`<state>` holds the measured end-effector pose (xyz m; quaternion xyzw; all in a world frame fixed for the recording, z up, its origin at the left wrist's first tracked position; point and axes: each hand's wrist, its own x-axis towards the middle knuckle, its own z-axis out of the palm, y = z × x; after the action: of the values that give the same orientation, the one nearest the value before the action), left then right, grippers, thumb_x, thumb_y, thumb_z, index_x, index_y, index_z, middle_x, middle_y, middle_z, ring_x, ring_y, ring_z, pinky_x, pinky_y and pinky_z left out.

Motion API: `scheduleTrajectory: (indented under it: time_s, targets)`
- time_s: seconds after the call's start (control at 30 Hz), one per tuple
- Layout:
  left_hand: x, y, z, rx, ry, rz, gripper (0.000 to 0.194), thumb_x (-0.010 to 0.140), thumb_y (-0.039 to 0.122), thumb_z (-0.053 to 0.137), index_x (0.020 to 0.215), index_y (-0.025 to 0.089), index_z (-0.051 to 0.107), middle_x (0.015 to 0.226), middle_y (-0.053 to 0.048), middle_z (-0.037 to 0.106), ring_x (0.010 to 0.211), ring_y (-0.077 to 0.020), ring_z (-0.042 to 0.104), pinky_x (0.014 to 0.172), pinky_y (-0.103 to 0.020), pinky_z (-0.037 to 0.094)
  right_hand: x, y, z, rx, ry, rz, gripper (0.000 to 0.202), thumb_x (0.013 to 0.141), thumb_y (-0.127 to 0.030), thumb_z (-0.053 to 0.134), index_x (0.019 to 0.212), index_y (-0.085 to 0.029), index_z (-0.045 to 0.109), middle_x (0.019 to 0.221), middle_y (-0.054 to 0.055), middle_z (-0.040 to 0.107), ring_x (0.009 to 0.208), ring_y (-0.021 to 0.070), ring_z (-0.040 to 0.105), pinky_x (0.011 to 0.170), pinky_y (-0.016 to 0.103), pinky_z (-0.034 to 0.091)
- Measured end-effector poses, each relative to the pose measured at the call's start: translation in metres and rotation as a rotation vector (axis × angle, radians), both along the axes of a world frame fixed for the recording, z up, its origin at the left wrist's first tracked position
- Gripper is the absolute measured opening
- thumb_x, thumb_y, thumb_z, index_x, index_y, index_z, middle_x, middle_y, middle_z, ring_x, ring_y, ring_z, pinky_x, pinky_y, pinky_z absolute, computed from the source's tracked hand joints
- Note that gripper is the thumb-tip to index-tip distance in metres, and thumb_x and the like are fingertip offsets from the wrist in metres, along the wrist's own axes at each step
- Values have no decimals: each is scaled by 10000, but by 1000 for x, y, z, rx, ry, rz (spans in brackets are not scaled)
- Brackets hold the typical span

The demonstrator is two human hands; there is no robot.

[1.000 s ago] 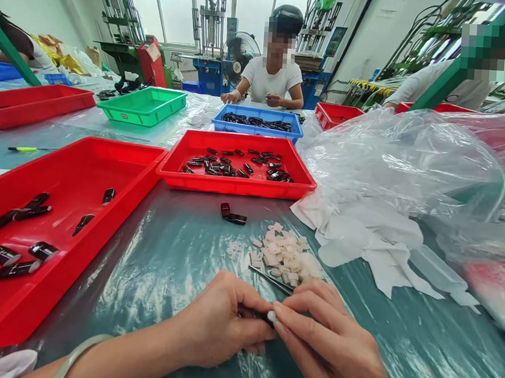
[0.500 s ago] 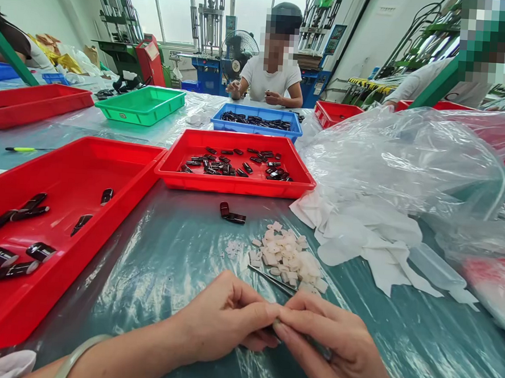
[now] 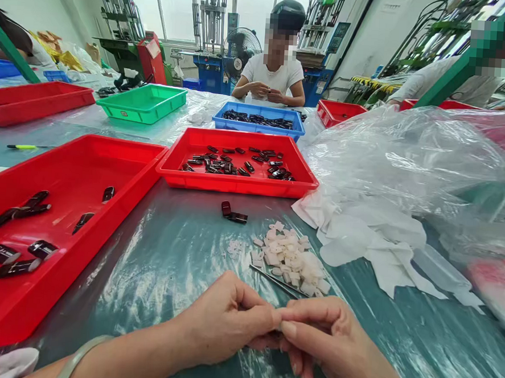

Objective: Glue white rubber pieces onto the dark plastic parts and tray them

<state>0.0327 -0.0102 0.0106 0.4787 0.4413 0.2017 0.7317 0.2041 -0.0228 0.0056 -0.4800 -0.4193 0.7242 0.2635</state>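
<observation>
My left hand (image 3: 236, 322) is closed in a pinch just in front of me. A small dark piece (image 3: 276, 332) shows at its fingertips, mostly hidden by the fingers. My right hand (image 3: 333, 336) meets it there, thumb and forefinger pinched on the same spot, its other fingers curled below. Just beyond the fingers lie metal tweezers (image 3: 275, 280), beside a heap of small cream-coloured pads (image 3: 291, 257). Some tiny translucent bits (image 3: 234, 248) lie left of the heap. Two glossy black pieces (image 3: 236, 216) rest on the plastic-covered table farther off.
A red tray (image 3: 235, 185) ahead holds several black pieces; another red tray (image 3: 73, 246) on the left holds more. Behind are a blue tray (image 3: 258, 126) and a green tray (image 3: 141, 111). White sheets (image 3: 373, 236) and clear plastic (image 3: 408, 158) lie right. A co-worker (image 3: 272, 76) sits opposite.
My right hand's lower fingers have shifted and now show below the thumb; the dark glossy part seen beneath that hand is hidden. The co-worker's hands have come together.
</observation>
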Motion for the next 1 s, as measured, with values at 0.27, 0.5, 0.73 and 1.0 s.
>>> scheduleTrajectory:
  time_s: [0.27,0.5,0.73,1.0]
  targets:
    - [3,0,1,-22,-56,20,296,706,324,552,581,60,607,531,0,448,543,-71,388,542,-189,351,-4,-1,2,-22,-30,-81,211,632,-322,732,683,-127,671,464,-12,578,387,52,499,392,144,420]
    - [2,0,3,3,-111,13,264,704,304,585,722,51,660,592,-16,532,546,-71,419,526,-184,334,-2,4,7,104,-111,-36,332,650,-442,712,737,-129,641,503,-7,590,413,59,501,415,165,427]
    - [0,-7,-11,70,13,-8,243,610,179,635,826,81,687,474,67,382,453,-51,275,425,-194,200,3,22,19,805,-496,70,154,807,-286,566,815,-172,669,680,25,648,600,123,589,542,231,480]
    - [-1,-6,-21,166,13,-8,129,583,212,660,630,92,671,474,52,401,477,-62,290,433,-206,197,-57,67,15,1141,-726,352,154,771,-84,576,670,-176,647,873,36,614,851,165,545,743,321,430]
